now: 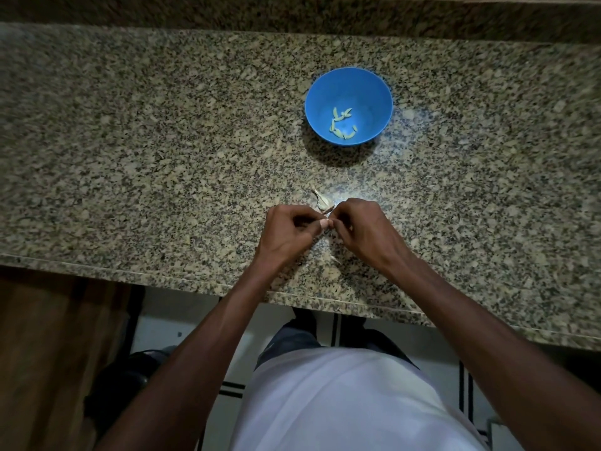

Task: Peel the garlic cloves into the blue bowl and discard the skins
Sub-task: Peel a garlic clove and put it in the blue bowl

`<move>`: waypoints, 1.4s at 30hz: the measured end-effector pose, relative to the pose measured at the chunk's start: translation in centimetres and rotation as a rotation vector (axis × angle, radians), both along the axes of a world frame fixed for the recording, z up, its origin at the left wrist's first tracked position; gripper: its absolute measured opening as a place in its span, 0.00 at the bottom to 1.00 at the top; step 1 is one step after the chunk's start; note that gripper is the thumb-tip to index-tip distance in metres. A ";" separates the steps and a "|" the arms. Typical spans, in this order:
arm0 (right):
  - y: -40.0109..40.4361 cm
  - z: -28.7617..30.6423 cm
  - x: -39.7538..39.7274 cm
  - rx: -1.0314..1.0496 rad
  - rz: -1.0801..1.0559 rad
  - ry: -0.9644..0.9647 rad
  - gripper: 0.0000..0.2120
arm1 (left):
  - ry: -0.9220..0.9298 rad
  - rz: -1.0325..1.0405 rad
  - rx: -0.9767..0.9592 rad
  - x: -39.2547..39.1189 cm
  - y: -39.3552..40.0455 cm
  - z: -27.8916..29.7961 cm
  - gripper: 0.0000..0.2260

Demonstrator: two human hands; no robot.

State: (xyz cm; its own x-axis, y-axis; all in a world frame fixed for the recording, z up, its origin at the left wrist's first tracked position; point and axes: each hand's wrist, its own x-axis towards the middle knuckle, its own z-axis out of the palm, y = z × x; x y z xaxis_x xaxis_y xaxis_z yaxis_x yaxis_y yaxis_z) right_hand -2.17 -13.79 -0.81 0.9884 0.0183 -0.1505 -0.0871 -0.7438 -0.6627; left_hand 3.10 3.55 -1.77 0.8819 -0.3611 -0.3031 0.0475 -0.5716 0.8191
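Garlic work sits close to us at the near edge of the granite counter (130, 157), where we stand in a white shirt (341, 402) with both forearms reaching forward. Our left hand (287, 234) and right hand (364, 229) meet fingertip to fingertip just above the stone. Both have their fingers curled in, and between them we pinch a small garlic clove (325, 222); most of it is hidden by our fingertips, so we cannot tell how much skin is still on it. A strip of papery skin (327, 209) sticks out from the pinch toward the far side.

Under our wrists, a pale scrap of skin (335, 258) lies on the counter. Just beyond our fingers, another loose piece of garlic skin (318, 196) rests on the stone, touching neither hand that we can see.

Farther on, well apart from our hands and slightly to the right, stands the blue bowl (367, 92). Inside it, toward its near left part, lie several peeled cloves (340, 123), pale yellow-green, some touching one another.

Beyond the bowl the counter runs back to a raised granite ledge (292, 14).
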 end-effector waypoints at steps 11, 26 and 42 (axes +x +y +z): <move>0.5 -0.4 -0.9 0.975 -0.563 0.395 0.08 | 0.244 0.370 -0.259 -1.6 -1.1 -0.4 0.05; 1.2 0.5 -1.0 1.115 -0.744 0.404 0.11 | -0.034 0.257 -0.186 -2.9 -1.5 -0.3 0.02; 2.5 0.6 0.2 1.389 -0.945 0.681 0.04 | -0.784 -0.117 0.149 -2.6 0.1 -2.1 0.10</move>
State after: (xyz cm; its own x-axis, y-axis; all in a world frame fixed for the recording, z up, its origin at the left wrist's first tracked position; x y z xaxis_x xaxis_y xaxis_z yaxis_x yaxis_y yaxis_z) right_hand -1.97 -11.26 -0.20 0.5183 -0.0003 -0.8552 -0.5976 0.7152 -0.3624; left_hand 0.53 3.66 -3.86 0.8167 -0.4692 0.3361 -0.5767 -0.6430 0.5039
